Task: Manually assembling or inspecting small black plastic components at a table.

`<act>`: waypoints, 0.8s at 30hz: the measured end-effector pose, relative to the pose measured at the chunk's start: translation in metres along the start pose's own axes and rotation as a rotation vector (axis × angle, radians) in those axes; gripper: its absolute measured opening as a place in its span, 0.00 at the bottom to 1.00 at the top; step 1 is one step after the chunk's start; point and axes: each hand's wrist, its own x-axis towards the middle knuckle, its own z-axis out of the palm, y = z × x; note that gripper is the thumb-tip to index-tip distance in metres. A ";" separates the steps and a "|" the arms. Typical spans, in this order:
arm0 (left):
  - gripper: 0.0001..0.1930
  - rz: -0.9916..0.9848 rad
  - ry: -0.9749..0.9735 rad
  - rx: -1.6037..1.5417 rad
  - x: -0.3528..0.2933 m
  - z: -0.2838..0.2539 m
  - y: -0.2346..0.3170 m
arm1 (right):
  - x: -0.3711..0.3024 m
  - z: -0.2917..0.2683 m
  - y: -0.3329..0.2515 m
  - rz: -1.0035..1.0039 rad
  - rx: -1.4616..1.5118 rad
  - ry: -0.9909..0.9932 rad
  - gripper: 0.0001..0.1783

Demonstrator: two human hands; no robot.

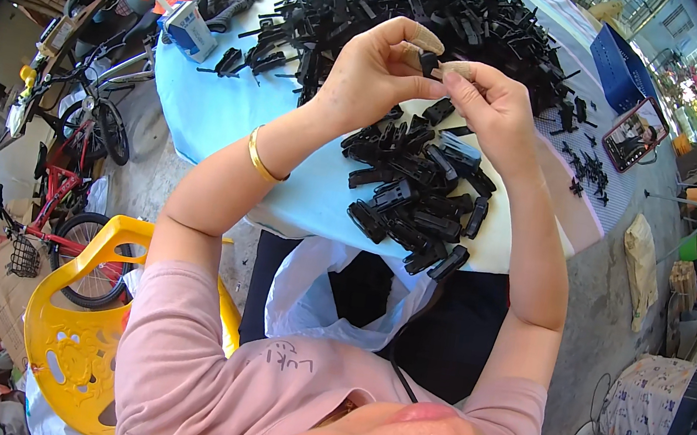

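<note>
Above the table, my left hand [377, 67] is closed in a pinch on a small black plastic part [428, 62]. My right hand [494, 105] meets it from the other side, its thumb and forefinger pressed together by the same part. Tape wraps some of my fingertips. Just beneath the hands lies a heap of black plastic clips [409, 195], reaching the table's near edge. A much larger mound of thin black plastic pieces [438, 5] spreads behind them. Small black cross-shaped bits [588, 172] are scattered to the right.
On my lap sits an open white plastic bag [289, 298] with black contents. A phone [635, 136] leans by a blue basket [619, 68] at the right. A blue-white carton [190, 31] stands on the cloth-covered table [194, 118] at left. A yellow chair [77, 336] is beside me.
</note>
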 end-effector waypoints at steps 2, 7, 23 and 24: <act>0.16 0.011 0.025 0.005 -0.001 0.004 0.000 | -0.001 0.000 -0.002 0.005 -0.027 -0.002 0.10; 0.16 0.063 0.041 0.113 -0.004 0.004 -0.002 | -0.001 0.001 -0.002 0.011 -0.023 0.026 0.10; 0.27 0.259 0.171 0.508 -0.003 0.010 0.002 | 0.000 -0.003 -0.004 -0.067 0.025 0.024 0.12; 0.29 0.290 0.158 0.539 -0.004 0.011 0.003 | 0.000 -0.001 -0.004 -0.093 -0.047 0.015 0.13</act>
